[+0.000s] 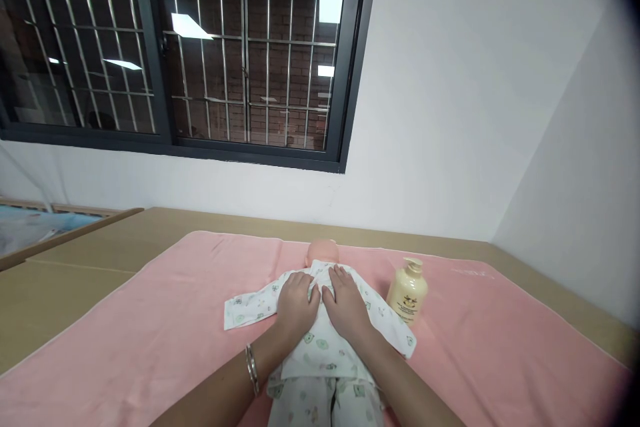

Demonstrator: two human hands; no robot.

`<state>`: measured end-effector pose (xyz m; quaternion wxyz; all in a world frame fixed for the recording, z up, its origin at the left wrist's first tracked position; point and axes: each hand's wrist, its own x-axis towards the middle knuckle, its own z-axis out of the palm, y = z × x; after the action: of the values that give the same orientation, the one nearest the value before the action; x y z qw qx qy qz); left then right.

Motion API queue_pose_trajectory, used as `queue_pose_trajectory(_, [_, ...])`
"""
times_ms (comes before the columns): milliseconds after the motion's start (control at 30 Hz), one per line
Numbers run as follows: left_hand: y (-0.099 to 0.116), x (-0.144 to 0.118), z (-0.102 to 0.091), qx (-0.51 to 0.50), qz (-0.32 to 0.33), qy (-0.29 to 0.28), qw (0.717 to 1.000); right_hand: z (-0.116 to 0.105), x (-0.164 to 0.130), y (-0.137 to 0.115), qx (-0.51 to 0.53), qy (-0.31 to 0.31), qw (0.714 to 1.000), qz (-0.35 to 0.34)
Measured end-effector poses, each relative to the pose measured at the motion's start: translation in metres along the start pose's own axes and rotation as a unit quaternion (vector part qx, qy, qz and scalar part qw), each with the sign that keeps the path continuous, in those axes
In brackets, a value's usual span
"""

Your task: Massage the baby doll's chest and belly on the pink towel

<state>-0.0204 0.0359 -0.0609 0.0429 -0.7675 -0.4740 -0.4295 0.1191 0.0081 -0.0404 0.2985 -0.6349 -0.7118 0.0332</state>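
Observation:
A baby doll (323,251) lies on its back on a pink sheet (165,320), its head toward the wall. It wears a white printed top (325,347) with long sleeves spread to both sides, and matching trousers (305,403). On the left of the doll's chest my left hand (299,300) rests flat, fingers stretched out; a silver bangle circles that wrist. My right hand (347,300) lies flat on the right side of the chest, fingers extended. The thumbs are close together but apart. Neither hand holds anything.
A pale yellow pump bottle (409,293) stands on the sheet, right of the doll, beside its sleeve. The sheet covers a wooden table (90,250) against a white wall (430,113). A barred window (250,53) is above. Blue bedding (40,223) shows at far left.

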Motion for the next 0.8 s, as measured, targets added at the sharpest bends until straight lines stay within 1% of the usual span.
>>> queue_pose_trajectory(100, [-0.001, 0.001, 0.001, 0.008, -0.021, -0.031, 0.999, -0.003, -0.004, -0.007, -0.024, 0.001, 1.0, 0.014])
queue_pose_trajectory(233, [-0.005, 0.008, 0.002, 0.019, -0.067, -0.119, 0.99, -0.002, -0.013, -0.019, -0.068, 0.004, 0.997, 0.031])
queue_pose_trajectory(300, [-0.009, 0.012, 0.003, 0.013, -0.069, -0.153, 0.986, 0.0, -0.018, -0.023, -0.087, 0.005, 0.996, 0.022])
queue_pose_trajectory(367, [-0.012, 0.015, 0.004, 0.006, -0.062, -0.165, 0.984, 0.002, -0.021, -0.026, -0.103, 0.005, 0.995, 0.011])
queue_pose_trajectory(467, [-0.014, 0.015, 0.005, -0.005, -0.049, -0.152, 0.987, 0.003, -0.023, -0.028, -0.107, 0.005, 0.994, 0.007])
queue_pose_trajectory(600, [-0.012, 0.01, 0.003, -0.007, -0.039, -0.117, 0.992, 0.001, -0.018, -0.023, -0.075, -0.003, 0.997, 0.012])
queue_pose_trajectory(700, [-0.005, 0.008, -0.001, 0.012, -0.04, -0.096, 0.995, 0.0, -0.009, -0.013, -0.029, -0.011, 0.999, 0.01])
queue_pose_trajectory(800, [0.005, 0.008, -0.006, 0.053, -0.027, -0.078, 0.995, 0.001, 0.003, 0.002, 0.027, -0.02, 0.999, -0.002])
